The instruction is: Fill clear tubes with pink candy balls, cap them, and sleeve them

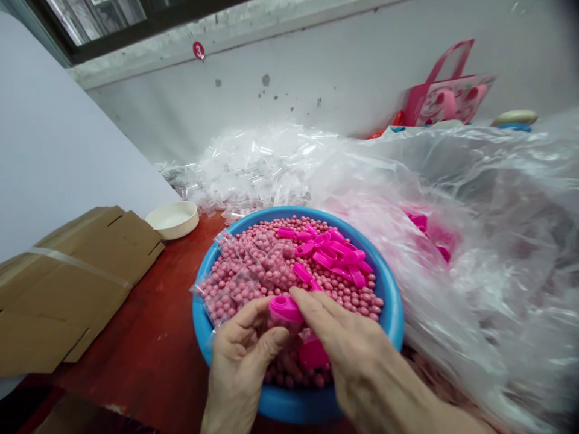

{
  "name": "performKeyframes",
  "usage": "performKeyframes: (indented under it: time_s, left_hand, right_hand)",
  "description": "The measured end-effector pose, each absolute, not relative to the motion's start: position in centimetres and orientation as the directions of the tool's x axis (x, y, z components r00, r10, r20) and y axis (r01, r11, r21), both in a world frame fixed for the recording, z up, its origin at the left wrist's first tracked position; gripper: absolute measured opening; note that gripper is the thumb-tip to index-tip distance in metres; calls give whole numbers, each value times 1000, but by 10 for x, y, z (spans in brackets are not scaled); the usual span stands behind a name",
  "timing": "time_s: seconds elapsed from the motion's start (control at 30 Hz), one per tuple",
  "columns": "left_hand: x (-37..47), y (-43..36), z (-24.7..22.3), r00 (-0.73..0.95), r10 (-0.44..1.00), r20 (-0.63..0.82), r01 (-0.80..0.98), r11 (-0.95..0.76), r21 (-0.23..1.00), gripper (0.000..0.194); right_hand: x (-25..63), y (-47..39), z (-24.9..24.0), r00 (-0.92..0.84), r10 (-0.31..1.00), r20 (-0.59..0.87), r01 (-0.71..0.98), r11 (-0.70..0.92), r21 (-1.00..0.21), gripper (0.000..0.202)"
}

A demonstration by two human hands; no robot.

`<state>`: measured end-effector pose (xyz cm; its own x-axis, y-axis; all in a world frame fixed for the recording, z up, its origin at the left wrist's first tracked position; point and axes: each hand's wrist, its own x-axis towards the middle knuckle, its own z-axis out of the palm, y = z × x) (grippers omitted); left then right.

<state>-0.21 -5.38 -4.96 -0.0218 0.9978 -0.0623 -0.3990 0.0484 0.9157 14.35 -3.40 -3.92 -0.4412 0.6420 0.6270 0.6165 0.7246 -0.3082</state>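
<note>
Fingers (257,310) of the left hand (235,361) curl around the left side of one magenta cap (284,306), thumb below it; the cap sits between the two hands, upper face exposed. Right hand (357,346) reaches in from the lower right, back upward, its extended fingers close together with the tips against the cap's right edge; its thumb is hidden, so cannot tell whether it pinches. Left wrist rises from the bottom edge, palm side turned inward. A second magenta piece (313,354) lies low between the hands; support unclear. Beneath: one blue basin (394,307) of pink beads (362,298), too many to count. Inside, beyond the hands: roughly a dozen loose magenta pieces (337,250), overlapping, exact count not possible; at left, several clear packets (253,259) over the beads, number unclear. Basin stands on a red table (149,337). Left of it, flattened cardboard (81,277) and one white dish (174,220); right, crumpled clear plastic (506,241). Farther back: heap of clear pieces (266,166), uncounted; one pink bag (447,99) near the wall (316,66); one red round label (198,50), marked 3.
</note>
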Motion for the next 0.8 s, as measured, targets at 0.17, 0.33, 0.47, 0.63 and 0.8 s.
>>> performKeyframes:
  time_s: [0.17,0.33,0.47,0.63,0.8]
  left_hand:
    - [-4,-54,-50,-25,995,-91,-415,73,907,16]
    - [-6,-51,-50,136,984,-115,-479,167,862,18]
    - [-8,-49,-51,143,981,-131,-526,187,830,18]
    - [-7,-50,-51,113,978,-176,-522,210,827,17]
    - [-6,-50,-51,113,974,-198,-453,228,862,20]
  right_hand:
    - [132,-46,-48,-401,539,740,707,696,-124,40]
    - [155,-36,-31,-472,625,622,556,759,-339,39]
    - [160,-30,-13,-447,651,613,550,741,-385,26]
    - [139,-34,-28,-452,583,675,524,786,-328,39]
    - [130,-39,-57,-365,501,785,619,760,-198,47]
